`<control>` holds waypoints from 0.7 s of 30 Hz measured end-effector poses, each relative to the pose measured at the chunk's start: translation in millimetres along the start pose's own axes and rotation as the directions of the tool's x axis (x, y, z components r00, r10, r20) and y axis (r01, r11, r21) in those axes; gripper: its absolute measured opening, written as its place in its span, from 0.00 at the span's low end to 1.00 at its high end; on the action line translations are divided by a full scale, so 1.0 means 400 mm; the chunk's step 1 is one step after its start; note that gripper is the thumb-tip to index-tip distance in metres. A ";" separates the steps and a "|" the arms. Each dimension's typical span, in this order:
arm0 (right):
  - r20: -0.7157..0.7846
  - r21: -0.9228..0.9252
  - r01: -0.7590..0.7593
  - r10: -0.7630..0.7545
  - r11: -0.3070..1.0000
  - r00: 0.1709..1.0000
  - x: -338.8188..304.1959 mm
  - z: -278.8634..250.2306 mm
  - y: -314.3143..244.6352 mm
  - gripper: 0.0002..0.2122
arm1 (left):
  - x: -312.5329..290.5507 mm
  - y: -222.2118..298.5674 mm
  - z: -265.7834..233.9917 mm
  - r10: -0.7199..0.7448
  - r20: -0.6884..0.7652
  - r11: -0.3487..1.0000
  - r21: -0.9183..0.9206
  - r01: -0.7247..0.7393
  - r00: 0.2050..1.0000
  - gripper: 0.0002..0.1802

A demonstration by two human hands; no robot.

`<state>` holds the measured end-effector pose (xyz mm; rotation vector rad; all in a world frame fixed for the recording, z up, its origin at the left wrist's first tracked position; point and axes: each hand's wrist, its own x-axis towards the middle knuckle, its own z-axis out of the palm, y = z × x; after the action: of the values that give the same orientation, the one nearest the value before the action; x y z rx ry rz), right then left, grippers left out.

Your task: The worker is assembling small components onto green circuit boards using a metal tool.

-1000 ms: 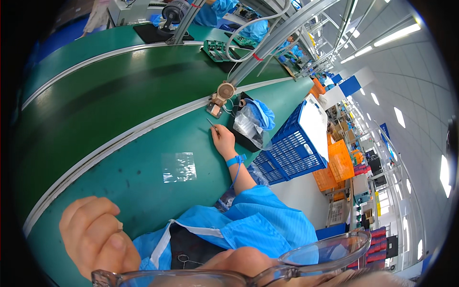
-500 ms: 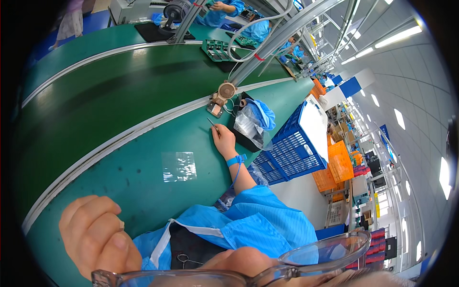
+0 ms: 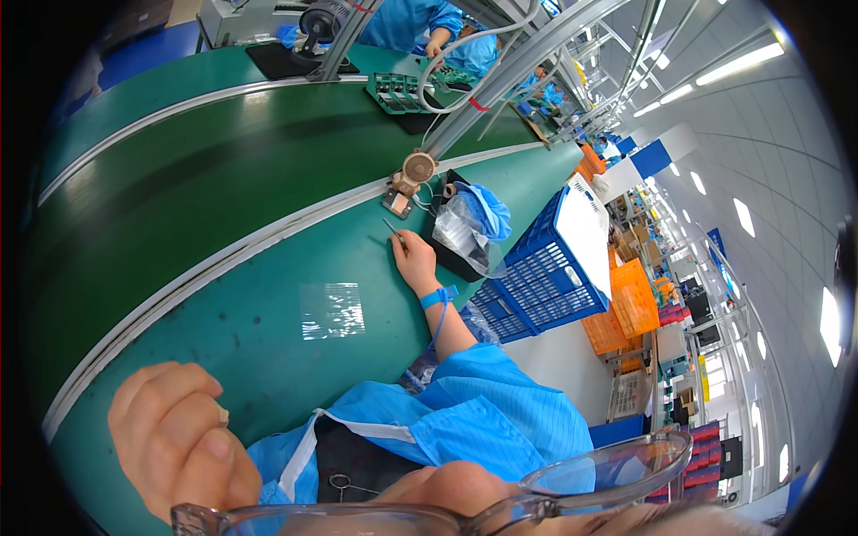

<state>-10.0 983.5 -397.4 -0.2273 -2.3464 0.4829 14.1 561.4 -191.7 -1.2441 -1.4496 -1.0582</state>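
Note:
My left hand [image 3: 179, 438] is raised close to the camera at the lower left, its fingers curled into a closed grip. Whatever it may hold is hidden or too small to make out. Farther off, my right hand [image 3: 415, 261] rests by the bench top and is closed around slim metal tweezers [image 3: 391, 228], whose tip points up and left. A blue wrist strap [image 3: 440, 297] circles that wrist. Between the two hands, a clear plastic sheet [image 3: 332, 311] with shiny rows lies flat on the green bench [image 3: 259, 286].
Right beside my right hand stands a black bin [image 3: 454, 255] with a clear bag and blue cloth. A blue crate [image 3: 545, 272] is farther right. A small brown fan-like device [image 3: 413, 172] stands by the metal rail. Across the dark green belt [image 3: 197, 170], other people work near green trays [image 3: 398, 93].
Both my hands keep nearly the same pose and grip. The view has shifted slightly. Across the belt, a co-worker in blue has moved, with an arm now reaching down toward the boards.

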 end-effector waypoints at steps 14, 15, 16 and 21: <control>-0.009 -0.004 0.011 -0.011 1.000 1.000 0.002 -0.005 -0.003 0.06 | 0.010 0.005 -0.006 -0.047 0.061 0.999 0.017 0.046 0.997 0.33; -0.010 -0.004 0.011 -0.012 1.000 1.000 0.002 -0.004 -0.004 0.06 | 0.008 0.004 -0.005 -0.046 0.061 0.999 0.017 0.045 0.997 0.33; -0.003 -0.006 0.006 -0.006 1.000 1.000 0.001 -0.004 -0.006 0.06 | 0.006 0.003 -0.005 -0.043 0.060 0.999 0.012 0.043 0.997 0.33; -0.009 -0.020 0.026 -0.027 0.999 1.000 -0.001 -0.001 0.007 0.07 | 0.021 0.012 0.001 -0.056 0.045 0.998 -0.024 0.057 0.997 0.31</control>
<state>-9.5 986.0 -398.6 -0.2068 -2.3435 0.4455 18.4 563.9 -183.3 -1.2583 -1.5169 -1.0960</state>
